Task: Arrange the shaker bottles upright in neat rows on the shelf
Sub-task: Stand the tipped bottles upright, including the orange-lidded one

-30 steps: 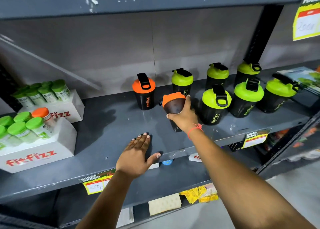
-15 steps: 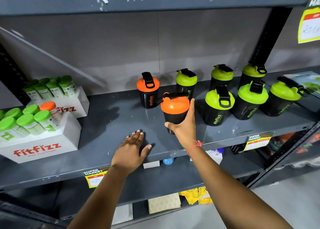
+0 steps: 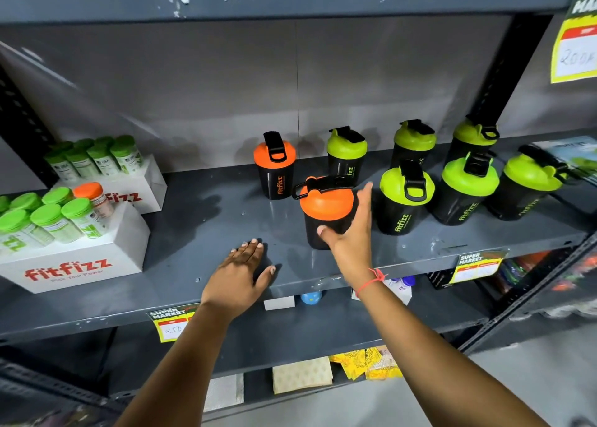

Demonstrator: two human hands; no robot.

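Observation:
A black shaker bottle with an orange lid (image 3: 324,208) stands upright on the grey shelf (image 3: 206,229), at the left end of the front row. My right hand (image 3: 350,229) wraps around its right side and front. My left hand (image 3: 239,274) lies flat on the shelf near the front edge, fingers apart, holding nothing. Behind stands a second orange-lidded shaker (image 3: 275,165), upright. To the right, several green-lidded shakers stand upright in two rows, such as the front one (image 3: 402,197) and the back one (image 3: 346,153).
Two white Fitfizz boxes (image 3: 74,265) holding green-capped jars sit at the shelf's left end. Price tags (image 3: 171,325) hang on the shelf's front lip. A printed packet (image 3: 571,155) lies at the far right. A lower shelf holds small items.
My right hand has turned the orange-lidded shaker from tilted to upright and set it down on the shelf beside the green-lidded front row. My left hand stayed flat on the shelf.

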